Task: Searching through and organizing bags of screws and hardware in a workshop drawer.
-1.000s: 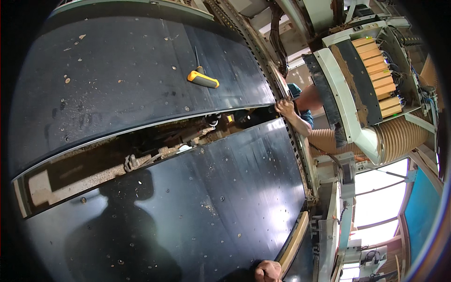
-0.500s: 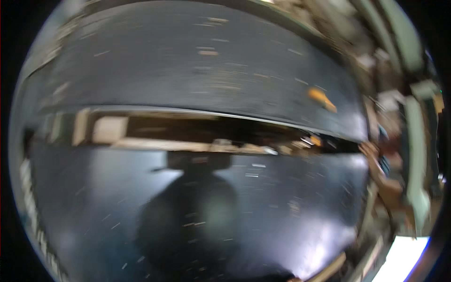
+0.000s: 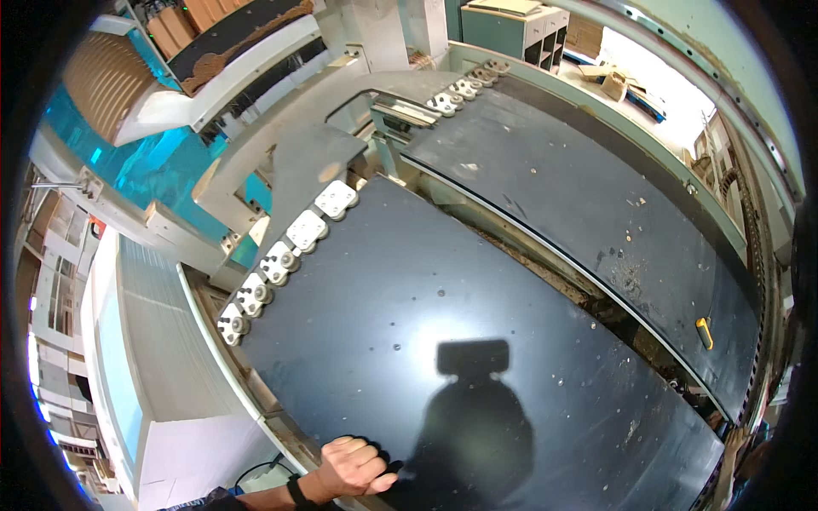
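My left hand (image 3: pixel 353 467) is closed in a fist, knuckles up, at the near left edge of a large dark smooth machine table (image 3: pixel 477 341). A black band circles the wrist. Dark patches border the fingers, and I cannot make out whether they are shadow or something held. My right hand is out of view. A yellow-and-black handled tool, perhaps a utility knife (image 3: pixel 704 333), lies on the farther dark table (image 3: pixel 579 196), well away from my hand. My shadow falls across the near table.
White roller clamps (image 3: pixel 307 230) line the near table's left end; more rollers (image 3: pixel 464 89) stand at the far one's end. A long gap (image 3: pixel 545 264) with debris separates the tables. Another person's arm (image 3: pixel 731 451) reaches the right corner. A green-grey rail (image 3: pixel 716 94) curves along the right.
The view has swung left and steadied from blur, so the roller clamps and machine frame now show. My left hand has come into view at the near table's edge.
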{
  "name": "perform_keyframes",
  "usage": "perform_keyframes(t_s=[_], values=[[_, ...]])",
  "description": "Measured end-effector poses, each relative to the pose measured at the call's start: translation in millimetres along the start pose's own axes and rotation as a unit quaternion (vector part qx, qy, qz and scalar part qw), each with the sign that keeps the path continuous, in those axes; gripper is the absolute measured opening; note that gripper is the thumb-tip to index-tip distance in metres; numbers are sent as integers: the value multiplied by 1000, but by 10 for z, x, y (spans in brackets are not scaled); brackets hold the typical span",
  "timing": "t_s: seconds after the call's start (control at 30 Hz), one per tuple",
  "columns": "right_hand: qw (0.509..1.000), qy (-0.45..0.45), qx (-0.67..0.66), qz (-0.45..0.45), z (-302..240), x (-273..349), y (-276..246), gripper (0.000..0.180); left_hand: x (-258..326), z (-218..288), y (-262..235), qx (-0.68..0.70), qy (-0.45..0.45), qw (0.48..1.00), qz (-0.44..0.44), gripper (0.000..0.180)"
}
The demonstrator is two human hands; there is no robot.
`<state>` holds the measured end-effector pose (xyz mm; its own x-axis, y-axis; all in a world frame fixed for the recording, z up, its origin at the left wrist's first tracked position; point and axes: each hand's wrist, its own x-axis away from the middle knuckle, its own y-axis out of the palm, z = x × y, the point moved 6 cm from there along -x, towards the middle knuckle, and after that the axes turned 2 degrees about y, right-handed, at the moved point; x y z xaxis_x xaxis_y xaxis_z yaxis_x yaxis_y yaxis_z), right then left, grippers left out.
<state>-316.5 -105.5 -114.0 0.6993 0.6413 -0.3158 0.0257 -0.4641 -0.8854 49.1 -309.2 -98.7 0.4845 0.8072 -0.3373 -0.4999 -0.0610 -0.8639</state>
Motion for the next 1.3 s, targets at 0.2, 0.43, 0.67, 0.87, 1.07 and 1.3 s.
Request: perform_keyframes(t_s=[0.2, 0.43, 0.67, 0.87, 1.07, 1.3], values=[[990, 63, 121, -39, -24, -153, 173, 41, 173, -14, 99, 40, 73, 990, 110, 30], [995, -22, -23, 93, -124, -122, -47, 44, 88, 233, -85, 54, 60, 994, 67, 26], [991, -19, -51, 122, -110, -61, -88, 38, 240, 93, 123, 66, 66, 994, 62, 37], [992, -9, -62, 108, -119, -137, -4, 36, 238, 99, -28, 46, 92, 987, 127, 34], [987, -142, -62, 35, -183, 88, 339, 23, 815, -21, -455, 469, -112, 876, 27, 16], [979, -143, 31, 140, -79, -17, -233, 30, 3579, 542, -903, 774, -346, 421, -322, 33]])
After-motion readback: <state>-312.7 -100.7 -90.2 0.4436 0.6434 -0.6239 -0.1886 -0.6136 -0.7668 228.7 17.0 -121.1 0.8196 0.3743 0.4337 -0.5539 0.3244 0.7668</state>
